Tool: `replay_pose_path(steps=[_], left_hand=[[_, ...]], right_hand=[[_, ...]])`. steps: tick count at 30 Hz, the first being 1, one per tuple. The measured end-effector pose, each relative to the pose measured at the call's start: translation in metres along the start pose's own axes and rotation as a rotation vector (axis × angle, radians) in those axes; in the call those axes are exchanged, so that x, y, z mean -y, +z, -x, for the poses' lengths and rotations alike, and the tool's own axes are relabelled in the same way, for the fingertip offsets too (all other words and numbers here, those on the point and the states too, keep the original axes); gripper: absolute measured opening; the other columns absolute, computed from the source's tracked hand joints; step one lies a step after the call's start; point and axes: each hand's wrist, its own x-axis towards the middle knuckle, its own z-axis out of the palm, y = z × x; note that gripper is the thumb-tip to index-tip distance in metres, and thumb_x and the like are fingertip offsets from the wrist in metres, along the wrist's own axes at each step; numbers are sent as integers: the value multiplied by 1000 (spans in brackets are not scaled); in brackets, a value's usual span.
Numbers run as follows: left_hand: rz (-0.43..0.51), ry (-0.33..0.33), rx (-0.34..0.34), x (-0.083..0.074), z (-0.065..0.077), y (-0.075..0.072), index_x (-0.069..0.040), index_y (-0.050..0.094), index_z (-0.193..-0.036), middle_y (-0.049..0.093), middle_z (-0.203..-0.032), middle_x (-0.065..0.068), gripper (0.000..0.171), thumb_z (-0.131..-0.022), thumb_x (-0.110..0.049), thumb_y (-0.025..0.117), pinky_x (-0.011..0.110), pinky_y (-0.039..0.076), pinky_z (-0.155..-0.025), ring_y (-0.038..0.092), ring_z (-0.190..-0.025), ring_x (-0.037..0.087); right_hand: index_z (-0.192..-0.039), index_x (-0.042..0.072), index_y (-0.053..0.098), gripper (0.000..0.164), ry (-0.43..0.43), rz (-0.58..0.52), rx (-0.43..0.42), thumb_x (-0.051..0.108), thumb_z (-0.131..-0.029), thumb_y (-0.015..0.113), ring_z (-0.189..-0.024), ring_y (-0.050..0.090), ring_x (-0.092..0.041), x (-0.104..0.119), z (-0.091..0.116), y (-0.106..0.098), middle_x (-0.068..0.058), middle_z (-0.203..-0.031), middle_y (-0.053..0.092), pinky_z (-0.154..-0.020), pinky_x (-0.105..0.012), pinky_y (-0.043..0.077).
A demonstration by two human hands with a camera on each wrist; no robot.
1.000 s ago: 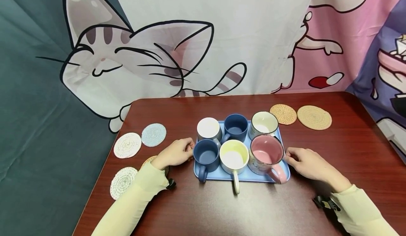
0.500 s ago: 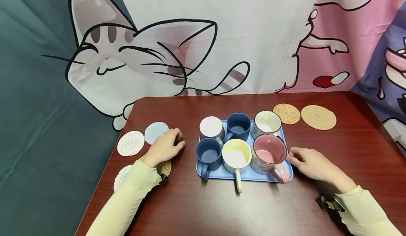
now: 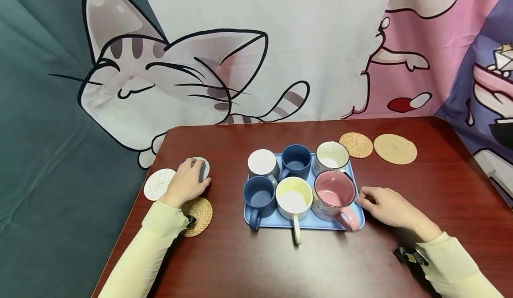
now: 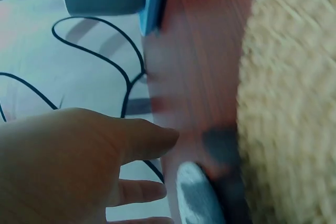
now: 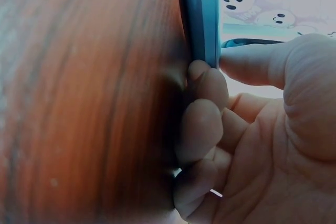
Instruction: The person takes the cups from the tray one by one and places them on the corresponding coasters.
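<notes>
My left hand hovers over the light blue round coaster on the table's left side, hiding most of it. In the left wrist view the thumb and fingers reach out straight, near the blue coaster's edge. A woven straw coaster lies under my left wrist. At the right side of the blue tray, my right hand pinches the rim, thumb on one face and curled fingers on the other. Standing on the tray are several mugs, among them a pink mug close to my right fingers.
A white coaster lies left of my left hand. Behind the tray's right side are two straw coasters, a smaller one and a larger one. The yellow mug's handle juts past the tray's front edge. A printed curtain hangs behind the table.
My left hand has moved left from the tray's left edge to above the light blue coaster. My right hand keeps its place at the tray's right rim.
</notes>
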Motion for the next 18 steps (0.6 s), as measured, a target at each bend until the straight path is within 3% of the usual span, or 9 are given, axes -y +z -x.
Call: replay_pose_path(steps=[7,18], left_hand=[[-82,-14,19,12,3,-1,6,52,-141,46,-147,36,58,-95,-27,68,66,45,-103,49,-130,57],[-86,12,-5,14,4,2,3,56,-138,51,-143,31,51,-94,-19,69,65,47,-100,54,-125,54]], right_hand=[[-73,24,50,32,6,0,3,26,-99,68,-60,37,-1,1,-3,1,13,-62,37,-60,-24,30],[-72,25,49,33,19,-3,7,23,-99,67,-58,36,0,2,0,0,14,-61,36,-58,-23,30]])
